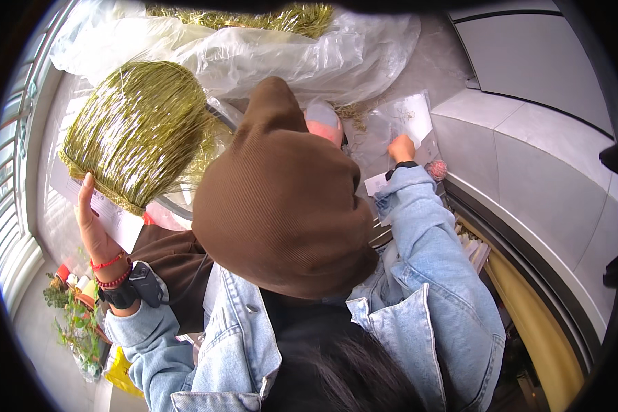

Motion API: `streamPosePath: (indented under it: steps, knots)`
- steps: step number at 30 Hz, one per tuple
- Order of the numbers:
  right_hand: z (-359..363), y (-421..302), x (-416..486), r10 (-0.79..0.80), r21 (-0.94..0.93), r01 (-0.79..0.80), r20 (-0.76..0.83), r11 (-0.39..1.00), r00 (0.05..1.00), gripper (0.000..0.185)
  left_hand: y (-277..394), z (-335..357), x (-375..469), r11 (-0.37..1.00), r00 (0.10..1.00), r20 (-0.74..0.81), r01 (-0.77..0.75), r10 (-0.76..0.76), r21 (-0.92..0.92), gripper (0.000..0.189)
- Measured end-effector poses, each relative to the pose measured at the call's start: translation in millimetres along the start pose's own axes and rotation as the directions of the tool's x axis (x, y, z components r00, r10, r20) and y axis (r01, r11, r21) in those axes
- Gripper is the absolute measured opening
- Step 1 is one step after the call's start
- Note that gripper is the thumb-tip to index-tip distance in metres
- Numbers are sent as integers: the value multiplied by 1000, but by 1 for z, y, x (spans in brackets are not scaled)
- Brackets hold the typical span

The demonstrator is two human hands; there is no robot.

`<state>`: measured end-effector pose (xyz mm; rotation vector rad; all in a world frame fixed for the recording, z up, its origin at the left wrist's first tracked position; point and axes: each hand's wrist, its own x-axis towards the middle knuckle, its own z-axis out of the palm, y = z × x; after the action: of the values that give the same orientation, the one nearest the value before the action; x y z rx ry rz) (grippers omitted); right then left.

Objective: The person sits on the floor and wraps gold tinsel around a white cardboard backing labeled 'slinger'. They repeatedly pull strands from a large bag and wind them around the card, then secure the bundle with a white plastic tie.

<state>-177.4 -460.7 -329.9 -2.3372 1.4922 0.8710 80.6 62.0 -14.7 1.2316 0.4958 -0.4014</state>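
My left hand [95, 226] is at the left, thumb up against the braided band along the lower edge of a gold tinsel fringe [139, 129]. The shiny strands fan upward from that band. My other fingers are mostly hidden, and a white printed sheet [121, 221] shows behind the hand. My right hand [401, 148] is curled over a clear plastic bag [412, 116] at the right; whether anything thin is between its fingers cannot be seen. A pink ball [436, 170] sits just beside that wrist. A large brown ribbed cloth shape [283, 201] blocks the middle.
A big clear plastic sack [298, 56] lies across the top, with more gold tinsel [288, 18] in it. Part of a grey curved rim [174, 207] shows beside the fringe. Potted plants [80, 319] stand lower left, near a barred window [10, 139]. A grey tiled ledge [525, 139] borders the right.
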Motion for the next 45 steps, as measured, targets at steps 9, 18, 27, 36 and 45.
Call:
streamPosePath:
  steps: [9, 18, 27, 36, 45]
  knots:
    - [-26, 0, -13, -31, 180, -4, 193, 984, 981, 8, 2, -5, 2, 1000, 1000, 29, -4, 4, 25, 39]
    - [-260, -121, -136, -658, 875, 390, -116, 287, 744, 17, -3, 17, -20, 995, 989, 130, -59, 69, -76, 38]
    - [-315, -246, -286, -903, 776, 626, -212, 77, 375, 16, -12, 8, -28, 961, 950, 145, -278, 277, -16, 32]
    - [-239, -312, -426, -954, 332, 927, -290, -175, -76, 8, -9, -9, -47, 877, 873, 91, -480, 480, -14, 25]
    - [-227, -334, -441, -851, -98, 966, -457, -239, -257, 9, -5, -4, -47, 868, 864, 83, -495, 496, -31, 23]
